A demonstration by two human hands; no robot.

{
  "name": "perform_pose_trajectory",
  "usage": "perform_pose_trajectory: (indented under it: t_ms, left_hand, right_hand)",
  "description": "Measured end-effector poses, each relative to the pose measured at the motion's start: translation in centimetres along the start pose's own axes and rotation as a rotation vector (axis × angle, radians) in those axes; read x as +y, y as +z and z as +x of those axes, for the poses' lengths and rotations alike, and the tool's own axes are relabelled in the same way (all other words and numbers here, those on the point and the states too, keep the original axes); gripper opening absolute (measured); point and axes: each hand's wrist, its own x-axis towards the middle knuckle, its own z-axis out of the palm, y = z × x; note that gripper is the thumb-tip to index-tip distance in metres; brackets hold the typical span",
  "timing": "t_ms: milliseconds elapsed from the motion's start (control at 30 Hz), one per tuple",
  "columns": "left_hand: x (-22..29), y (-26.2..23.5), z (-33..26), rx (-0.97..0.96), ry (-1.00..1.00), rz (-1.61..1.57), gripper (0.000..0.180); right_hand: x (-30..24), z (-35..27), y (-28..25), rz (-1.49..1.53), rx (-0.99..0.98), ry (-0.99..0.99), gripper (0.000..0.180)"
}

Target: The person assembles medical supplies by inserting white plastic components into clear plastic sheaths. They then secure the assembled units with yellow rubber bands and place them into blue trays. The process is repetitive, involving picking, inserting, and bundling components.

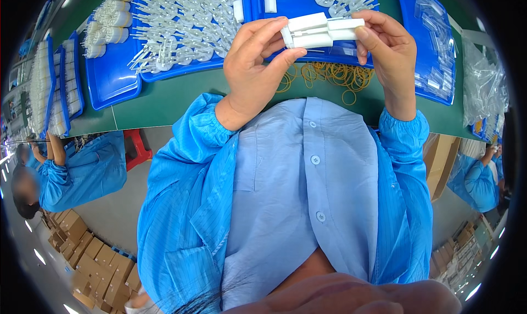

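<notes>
Above the far part of the bench, both my hands hold a bundle of white oblong blocks (pixel 312 40). My left hand (pixel 250 67) has its thumb and fingers closed round the bundle's flat left end. At the right end, my right hand (pixel 388 48) pinches a white block (pixel 346 24) that sticks out from the others. Thin pale rods show between the blocks; how they join is too small to tell. Just below the bundle, yellow rubber bands (pixel 335 75) lie loose on the green bench (pixel 181 100).
A blue tray (pixel 250 12) holds many clear-and-white stemmed parts (pixel 181 29). One loose white block (pixel 270 2) lies behind my hands. Bundled white parts (pixel 112 20) stand far left. Clear pieces fill a right-hand tray (pixel 451 89), beside plastic bags (pixel 483 78). Co-workers sit on both sides.
</notes>
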Motion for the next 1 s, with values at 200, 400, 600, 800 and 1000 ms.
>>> perform_pose_trajectory:
  t_ms: [200, 400, 600, 800, 1000]
  left_hand:
    - [-0.1, -0.1, -0.1, -0.004, -0.011, 0.017, 0.048]
    - [-0.2, -0.2, -0.2, -0.029, 0.003, 0.033, 0.049]
    - [-0.2, -0.4, -0.2, -0.036, 0.015, 0.045, 0.05]
    - [-0.4, -0.4, -0.2, -0.041, 0.018, 0.083, 0.049]
    - [-0.3, -0.5, -0.1, -0.072, 0.075, 0.236, 0.048]
  right_hand:
    - [-0.3, 0.2, -0.6, -0.072, -0.052, 0.06, 0.022]
    - [-0.7, 0.4, -0.9, -0.143, -0.064, 0.091, 0.023]
    - [-0.5, 0.6, -0.9, -0.099, -0.063, 0.099, 0.023]
    - [-0.6, 0.5, -0.9, -0.063, -0.077, 0.111, 0.024]
    - [-0.7, 0.4, 0.2, -0.073, -0.088, 0.071, 0.023]
